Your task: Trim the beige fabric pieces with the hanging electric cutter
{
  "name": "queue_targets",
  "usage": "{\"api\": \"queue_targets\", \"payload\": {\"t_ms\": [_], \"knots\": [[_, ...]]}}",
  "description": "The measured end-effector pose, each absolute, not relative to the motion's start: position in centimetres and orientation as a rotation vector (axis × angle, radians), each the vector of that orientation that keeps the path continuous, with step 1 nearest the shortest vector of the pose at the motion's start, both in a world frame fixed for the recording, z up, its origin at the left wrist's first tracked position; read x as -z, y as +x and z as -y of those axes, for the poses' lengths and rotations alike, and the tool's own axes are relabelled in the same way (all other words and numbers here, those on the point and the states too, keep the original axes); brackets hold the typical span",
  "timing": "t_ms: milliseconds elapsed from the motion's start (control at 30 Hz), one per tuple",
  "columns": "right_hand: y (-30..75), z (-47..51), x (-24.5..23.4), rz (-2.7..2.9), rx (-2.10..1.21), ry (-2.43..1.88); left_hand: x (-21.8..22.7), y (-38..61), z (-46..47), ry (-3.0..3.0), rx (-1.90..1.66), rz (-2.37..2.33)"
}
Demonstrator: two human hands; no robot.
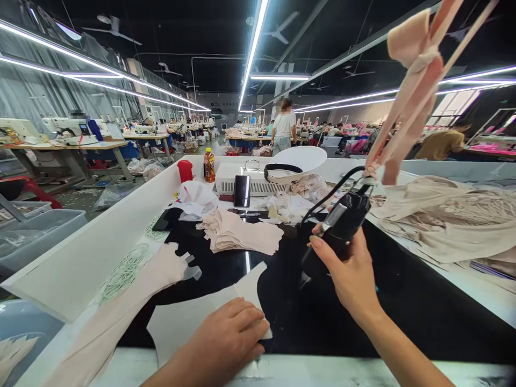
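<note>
My left hand (228, 336) lies with its fingers stretched out over a pale cut piece (193, 317), pressing it onto the black work surface (282, 317). Whether the piece is cloth or a paper pattern I cannot tell. My right hand (355, 274) is wrapped round a black corded hand tool (350, 215), held above the surface to the right of the pale piece. The tool's pointed tip faces down. Knotted pink fabric strips (417, 102) hold the tool from above. A stack of beige fabric pieces (242, 231) lies just beyond my left hand.
Long beige fabric (141, 290) and pale green cord (127, 269) lie at left. Beige cloth (451, 215) is heaped at right. A phone (242, 191), a white metal box (229, 177), a bottle (209, 165) and a red cup (185, 171) stand at the back.
</note>
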State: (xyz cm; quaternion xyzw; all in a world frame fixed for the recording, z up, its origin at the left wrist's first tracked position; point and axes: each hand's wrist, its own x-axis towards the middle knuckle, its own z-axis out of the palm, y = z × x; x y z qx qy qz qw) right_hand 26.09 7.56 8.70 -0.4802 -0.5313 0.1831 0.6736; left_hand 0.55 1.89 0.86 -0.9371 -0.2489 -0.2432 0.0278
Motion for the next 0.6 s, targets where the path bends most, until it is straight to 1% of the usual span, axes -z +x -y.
{"api": "queue_targets", "payload": {"t_ms": [167, 400, 600], "knots": [[22.5, -4.9, -8.1, 1.116, -0.516, -1.052, -0.6, 0.5, -2.1, -2.915, 0.763, 0.758], [20.3, -2.4, -6.1, 1.098, -0.797, -0.694, -0.3, 0.3, -2.3, -2.860, 0.850, 0.703], [19.3, -2.1, -5.8, 1.052, -0.849, -0.594, -0.4, 0.2, -2.6, -2.838, 0.851, 0.659]]}}
